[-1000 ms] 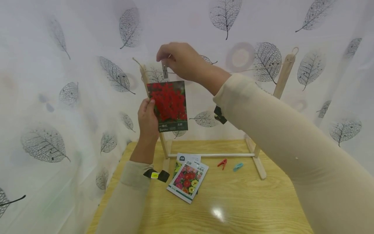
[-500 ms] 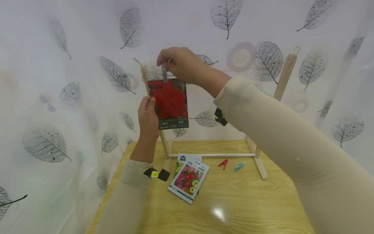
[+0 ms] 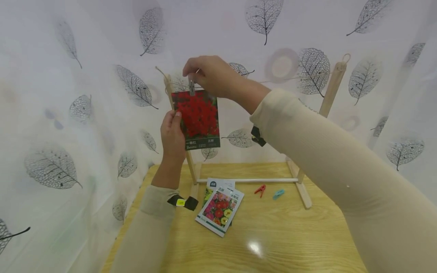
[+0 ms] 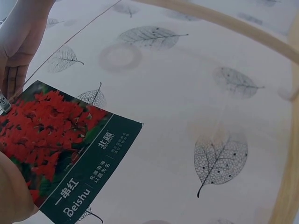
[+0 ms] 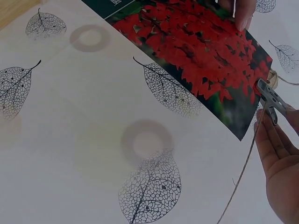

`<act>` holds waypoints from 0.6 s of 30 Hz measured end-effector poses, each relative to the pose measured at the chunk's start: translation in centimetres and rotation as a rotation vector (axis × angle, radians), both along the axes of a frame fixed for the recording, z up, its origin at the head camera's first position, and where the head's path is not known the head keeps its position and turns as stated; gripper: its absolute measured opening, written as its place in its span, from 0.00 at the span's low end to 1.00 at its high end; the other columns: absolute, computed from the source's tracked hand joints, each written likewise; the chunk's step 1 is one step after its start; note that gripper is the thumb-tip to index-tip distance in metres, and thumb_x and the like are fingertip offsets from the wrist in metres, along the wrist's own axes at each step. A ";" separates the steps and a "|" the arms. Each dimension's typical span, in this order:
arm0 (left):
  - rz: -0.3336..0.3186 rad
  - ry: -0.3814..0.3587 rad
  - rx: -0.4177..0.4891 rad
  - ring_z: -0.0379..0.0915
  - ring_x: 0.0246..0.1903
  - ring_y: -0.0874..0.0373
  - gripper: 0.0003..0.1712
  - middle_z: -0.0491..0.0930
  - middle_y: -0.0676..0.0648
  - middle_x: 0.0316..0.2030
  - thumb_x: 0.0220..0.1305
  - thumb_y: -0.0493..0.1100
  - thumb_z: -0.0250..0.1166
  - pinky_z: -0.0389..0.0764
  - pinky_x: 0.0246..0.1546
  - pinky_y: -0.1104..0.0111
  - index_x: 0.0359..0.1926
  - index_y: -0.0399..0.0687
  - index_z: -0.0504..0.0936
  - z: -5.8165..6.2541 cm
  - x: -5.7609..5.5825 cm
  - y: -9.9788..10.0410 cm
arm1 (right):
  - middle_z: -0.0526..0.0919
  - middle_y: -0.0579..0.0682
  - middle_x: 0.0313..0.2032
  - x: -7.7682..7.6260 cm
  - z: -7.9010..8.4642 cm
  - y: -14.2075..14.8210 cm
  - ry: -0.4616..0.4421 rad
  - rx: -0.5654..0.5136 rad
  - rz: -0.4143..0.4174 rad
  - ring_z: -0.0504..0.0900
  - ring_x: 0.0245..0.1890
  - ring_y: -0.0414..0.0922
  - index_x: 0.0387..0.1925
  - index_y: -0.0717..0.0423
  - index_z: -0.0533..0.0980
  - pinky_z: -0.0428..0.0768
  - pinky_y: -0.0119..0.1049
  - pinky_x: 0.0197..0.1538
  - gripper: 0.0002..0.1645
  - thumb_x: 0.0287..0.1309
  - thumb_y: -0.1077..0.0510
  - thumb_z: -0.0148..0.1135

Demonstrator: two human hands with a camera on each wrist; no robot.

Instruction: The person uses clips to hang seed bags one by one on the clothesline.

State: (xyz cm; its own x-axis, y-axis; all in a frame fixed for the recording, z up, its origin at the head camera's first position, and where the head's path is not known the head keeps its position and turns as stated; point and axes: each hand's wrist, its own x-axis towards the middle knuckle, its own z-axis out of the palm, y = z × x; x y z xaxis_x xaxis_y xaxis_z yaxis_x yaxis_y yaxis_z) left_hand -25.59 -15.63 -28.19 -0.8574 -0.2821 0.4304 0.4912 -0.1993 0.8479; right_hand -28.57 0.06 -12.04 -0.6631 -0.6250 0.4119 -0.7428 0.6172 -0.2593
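I have the left hand (image 3: 173, 134) gripping the red-flower packet (image 3: 200, 121) by its left edge, up in front of the left post (image 3: 191, 167). Grey clip (image 3: 192, 88) sits on the packet's top edge at the cord (image 5: 240, 179), pinched by the right hand (image 3: 218, 77). Below, on the surface (image 3: 290, 235): overlapping packets (image 3: 220, 212), red clip (image 3: 260, 190), light-blue clip (image 3: 278, 194); white rod (image 3: 266, 180) just beyond. Right sleeve (image 3: 327, 163) blocks my view of part of the right post (image 3: 334, 85).
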 end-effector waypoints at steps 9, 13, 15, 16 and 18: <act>0.013 0.005 0.009 0.76 0.46 0.60 0.11 0.80 0.52 0.42 0.79 0.42 0.47 0.79 0.47 0.70 0.45 0.51 0.77 0.0 0.0 0.1 | 0.84 0.48 0.58 -0.2 -0.1 0.1 -0.031 -0.027 0.005 0.82 0.57 0.44 0.58 0.52 0.80 0.77 0.38 0.64 0.17 0.77 0.57 0.50; 0.015 0.014 0.025 0.77 0.49 0.59 0.12 0.81 0.51 0.47 0.79 0.41 0.48 0.80 0.50 0.68 0.50 0.48 0.77 -0.1 -0.1 0.1 | 0.84 0.48 0.58 -0.4 -0.3 0.2 -0.029 -0.027 -0.004 0.82 0.56 0.44 0.58 0.51 0.80 0.77 0.37 0.63 0.17 0.77 0.56 0.50; 0.019 0.016 0.032 0.77 0.52 0.58 0.13 0.81 0.51 0.49 0.79 0.41 0.48 0.80 0.52 0.67 0.54 0.46 0.77 -0.2 -0.2 0.0 | 0.84 0.48 0.59 -0.4 -0.4 0.3 -0.037 -0.029 -0.004 0.82 0.57 0.44 0.59 0.51 0.80 0.77 0.37 0.64 0.18 0.77 0.56 0.50; 0.024 0.017 0.031 0.77 0.53 0.58 0.13 0.81 0.50 0.50 0.79 0.41 0.48 0.79 0.53 0.67 0.55 0.45 0.76 -0.2 -0.2 0.0 | 0.83 0.48 0.59 -0.4 -0.4 0.3 -0.040 -0.030 -0.005 0.81 0.58 0.44 0.59 0.51 0.80 0.77 0.37 0.64 0.18 0.77 0.56 0.50; 0.035 0.014 0.028 0.76 0.54 0.57 0.15 0.80 0.50 0.50 0.79 0.41 0.49 0.79 0.54 0.66 0.57 0.43 0.76 -0.2 -0.2 0.0 | 0.83 0.48 0.59 -0.3 -0.4 0.3 -0.043 -0.033 -0.003 0.81 0.60 0.44 0.59 0.51 0.80 0.76 0.37 0.65 0.18 0.77 0.56 0.50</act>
